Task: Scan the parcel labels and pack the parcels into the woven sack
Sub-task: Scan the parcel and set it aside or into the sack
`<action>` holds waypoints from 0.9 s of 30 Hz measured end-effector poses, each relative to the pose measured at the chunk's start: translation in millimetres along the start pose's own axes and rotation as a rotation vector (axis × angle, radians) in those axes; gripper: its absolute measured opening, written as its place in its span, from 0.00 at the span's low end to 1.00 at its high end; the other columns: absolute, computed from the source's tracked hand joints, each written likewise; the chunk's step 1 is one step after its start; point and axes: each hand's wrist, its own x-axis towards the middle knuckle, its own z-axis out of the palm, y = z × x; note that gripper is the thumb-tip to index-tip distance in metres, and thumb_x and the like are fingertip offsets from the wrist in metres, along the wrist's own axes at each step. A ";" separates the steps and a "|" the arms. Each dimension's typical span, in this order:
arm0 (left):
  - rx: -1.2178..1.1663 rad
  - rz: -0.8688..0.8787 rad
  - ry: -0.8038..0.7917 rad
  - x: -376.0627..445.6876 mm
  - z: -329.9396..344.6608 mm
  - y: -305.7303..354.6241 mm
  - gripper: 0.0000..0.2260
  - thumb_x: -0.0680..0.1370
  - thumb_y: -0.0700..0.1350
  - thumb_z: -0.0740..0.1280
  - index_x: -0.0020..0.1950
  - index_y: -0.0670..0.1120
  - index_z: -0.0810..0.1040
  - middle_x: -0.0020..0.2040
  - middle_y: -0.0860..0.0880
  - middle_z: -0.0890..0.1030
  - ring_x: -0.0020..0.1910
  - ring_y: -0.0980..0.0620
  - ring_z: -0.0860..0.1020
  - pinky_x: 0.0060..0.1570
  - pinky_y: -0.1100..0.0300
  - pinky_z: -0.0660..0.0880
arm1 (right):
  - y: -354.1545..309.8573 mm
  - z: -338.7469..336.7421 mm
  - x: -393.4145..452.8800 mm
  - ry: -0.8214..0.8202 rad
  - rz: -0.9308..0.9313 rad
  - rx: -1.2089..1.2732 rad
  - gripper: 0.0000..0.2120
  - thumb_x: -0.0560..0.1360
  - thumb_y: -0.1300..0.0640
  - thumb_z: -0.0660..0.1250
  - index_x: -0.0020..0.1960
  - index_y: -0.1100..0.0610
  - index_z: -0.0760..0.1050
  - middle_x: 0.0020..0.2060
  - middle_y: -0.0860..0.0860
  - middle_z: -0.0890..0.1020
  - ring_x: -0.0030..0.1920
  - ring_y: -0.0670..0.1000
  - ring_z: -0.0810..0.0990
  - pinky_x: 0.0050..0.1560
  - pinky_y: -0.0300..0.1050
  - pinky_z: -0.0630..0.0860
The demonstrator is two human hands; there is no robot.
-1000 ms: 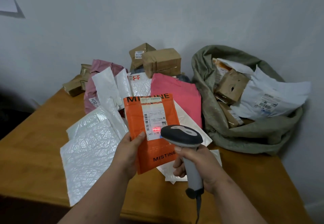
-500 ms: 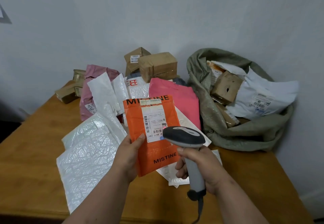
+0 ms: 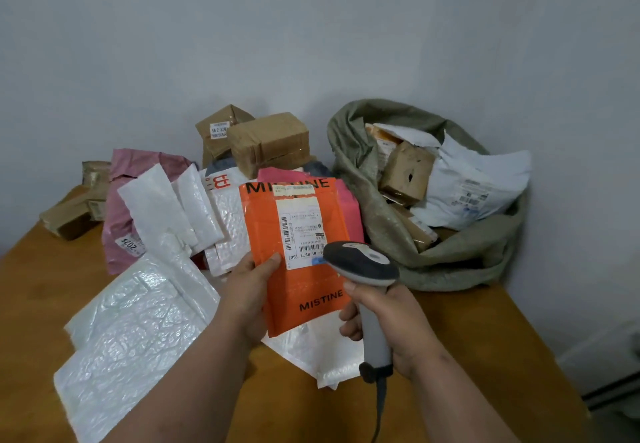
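Head view, looking down over a wooden worktop (image 3: 41,290) set against a pale wall. The left hand (image 3: 249,293) holds an orange padded parcel (image 3: 298,255) upright above the worktop, its grip closed on the parcel's lower left edge with the thumb pressed on the front. The parcel is printed "MISTINE" at top and bottom and carries a white shipping label (image 3: 301,231) with barcodes. The right hand (image 3: 388,318) has its grip wrapped around the grey handle of a barcode scanner (image 3: 363,266), whose dark head sits just in front of the label's lower right corner; a small blue glow shows on the label there. A cable hangs from the handle's base. Beneath and left of the hands lie white bubble mailers (image 3: 135,331), with pink mailers (image 3: 121,207) and brown taped boxes (image 3: 270,144) piled behind. At the back right corner of the worktop sits the grey-green woven sack (image 3: 460,262), mouth open, already holding a brown box (image 3: 405,172) and a white mailer bag (image 3: 474,189).
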 end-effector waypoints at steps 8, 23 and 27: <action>0.039 0.078 -0.075 57.5 96.2 15.6 0.08 0.81 0.48 0.66 0.60 0.55 0.79 0.53 0.52 0.86 0.52 0.45 0.85 0.50 0.41 0.81 | -20.1 -59.2 62.0 0.196 -0.065 0.040 0.10 0.75 0.50 0.73 0.49 0.56 0.81 0.36 0.54 0.86 0.33 0.52 0.85 0.34 0.42 0.79; 0.459 0.878 0.160 184.1 293.0 79.3 0.10 0.82 0.48 0.64 0.61 0.58 0.80 0.53 0.61 0.79 0.53 0.63 0.78 0.55 0.64 0.76 | -79.3 -179.7 190.7 0.122 -0.071 0.172 0.06 0.75 0.54 0.72 0.49 0.57 0.81 0.36 0.55 0.86 0.32 0.51 0.83 0.31 0.41 0.77; 1.235 0.912 0.189 231.7 325.0 90.4 0.19 0.81 0.44 0.63 0.71 0.59 0.74 0.69 0.50 0.75 0.68 0.47 0.71 0.67 0.47 0.66 | -88.1 -194.4 211.4 0.119 -0.063 0.225 0.03 0.74 0.54 0.73 0.43 0.53 0.83 0.37 0.56 0.86 0.31 0.50 0.82 0.30 0.41 0.77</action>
